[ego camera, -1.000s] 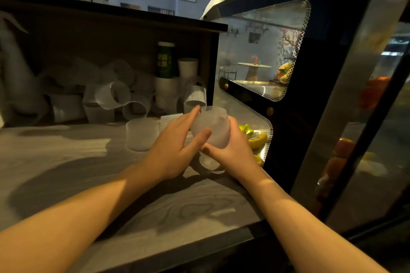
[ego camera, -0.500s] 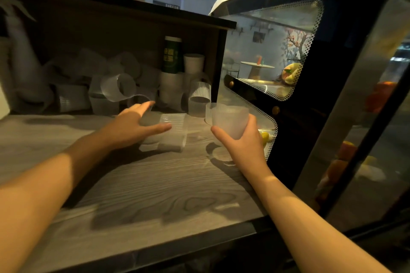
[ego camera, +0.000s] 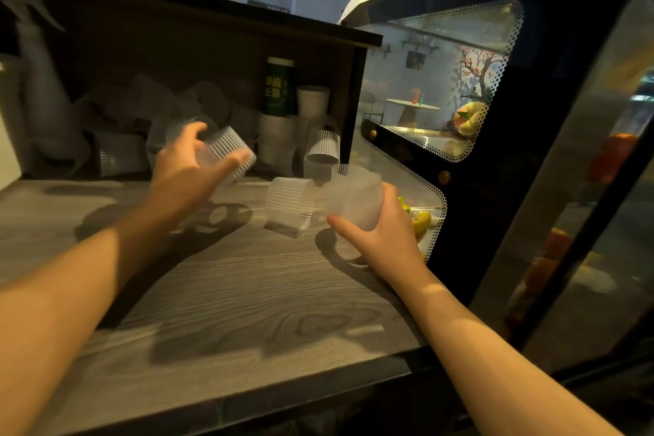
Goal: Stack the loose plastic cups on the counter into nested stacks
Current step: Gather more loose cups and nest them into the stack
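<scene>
Fingers of the left hand point(ego camera: 184, 173) curl round a ribbed clear cup point(ego camera: 226, 152) at frame centre-left, tilted, mouth toward lower right. Right hand point(ego camera: 378, 234) grips an upright frosted cup stack point(ego camera: 354, 202). Between them, another ribbed cup point(ego camera: 290, 205) lies sideways on the worktop point(ego camera: 230, 294).

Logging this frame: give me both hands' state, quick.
Left hand: grips a ribbed cup.
Right hand: holds a frosted cup stack.

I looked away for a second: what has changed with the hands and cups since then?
The left hand let go of the frosted stack, reached out to the left and picked up a ribbed cup, now lifted and tilted in its grip. The right hand still holds the frosted stack, now upright. Another ribbed cup stays lying on the counter.
</scene>
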`<state>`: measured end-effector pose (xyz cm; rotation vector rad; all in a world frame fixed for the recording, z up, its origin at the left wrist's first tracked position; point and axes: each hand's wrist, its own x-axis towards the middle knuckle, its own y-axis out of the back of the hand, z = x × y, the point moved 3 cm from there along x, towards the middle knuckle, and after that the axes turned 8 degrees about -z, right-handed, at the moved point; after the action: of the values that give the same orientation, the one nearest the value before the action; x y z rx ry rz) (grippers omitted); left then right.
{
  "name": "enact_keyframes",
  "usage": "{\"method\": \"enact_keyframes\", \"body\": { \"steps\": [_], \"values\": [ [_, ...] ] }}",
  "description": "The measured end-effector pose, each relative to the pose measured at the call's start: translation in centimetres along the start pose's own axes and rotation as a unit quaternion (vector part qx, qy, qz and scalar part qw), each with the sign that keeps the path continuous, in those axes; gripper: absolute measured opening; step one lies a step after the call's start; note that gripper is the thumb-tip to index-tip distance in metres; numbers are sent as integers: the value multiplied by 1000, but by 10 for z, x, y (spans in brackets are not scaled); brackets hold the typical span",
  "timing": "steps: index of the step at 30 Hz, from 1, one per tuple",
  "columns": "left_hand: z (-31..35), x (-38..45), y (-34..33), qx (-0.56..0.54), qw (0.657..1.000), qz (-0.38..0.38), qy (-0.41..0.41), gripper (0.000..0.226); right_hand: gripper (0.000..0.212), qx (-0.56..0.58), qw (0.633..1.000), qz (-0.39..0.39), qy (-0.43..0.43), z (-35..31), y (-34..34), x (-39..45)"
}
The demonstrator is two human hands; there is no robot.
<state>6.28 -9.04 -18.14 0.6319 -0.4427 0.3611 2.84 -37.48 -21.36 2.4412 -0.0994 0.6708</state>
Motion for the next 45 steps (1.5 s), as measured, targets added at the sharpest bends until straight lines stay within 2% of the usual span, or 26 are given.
{"method": "enact_keyframes", "body": {
  "steps": [2, 7, 13, 19, 22, 28, 31, 36, 40, 42, 45],
  "values": [
    [4, 2, 6, -76, 997, 27, 9, 85, 71, -16, 999, -26, 18, -3, -4, -1],
    [26, -2, -1, -116, 993, -20, -29, 90, 71, -32, 999, -29, 33, -5, -3, -1],
    [49, -12, -4, -53, 991, -47, -115, 85, 73, -59, 997, -29, 41, -7, -4, -2],
    [58, -16, -11, -30, 974, -121, -191, 81, 74, -99, 993, -30, 65, -9, -6, -2],
    [70, -24, -19, -18, 965, -125, -228, 77, 79, -128, 988, -34, 80, -9, -7, -2],
    [81, -41, -37, -60, 954, -100, -277, 50, 81, -167, 979, -55, 102, -12, -10, -3],
    [87, -46, -47, -18, 948, -93, -303, 47, 79, -189, 972, -55, 129, -15, -11, -4],
    [85, -43, -50, 26, 937, -127, -323, 42, 81, -218, 962, -46, 158, -18, -12, -6],
    [79, -44, -54, 55, 933, -171, -311, 50, 85, -249, 953, -50, 163, -20, -15, -6],
    [80, -48, -57, 39, 932, -193, -304, 58, 86, -234, 959, -50, 153, -18, -14, -6],
    [85, -51, -57, 45, 929, -197, -309, 56, 84, -217, 962, -51, 155, -19, -13, -7]
  ]
}}
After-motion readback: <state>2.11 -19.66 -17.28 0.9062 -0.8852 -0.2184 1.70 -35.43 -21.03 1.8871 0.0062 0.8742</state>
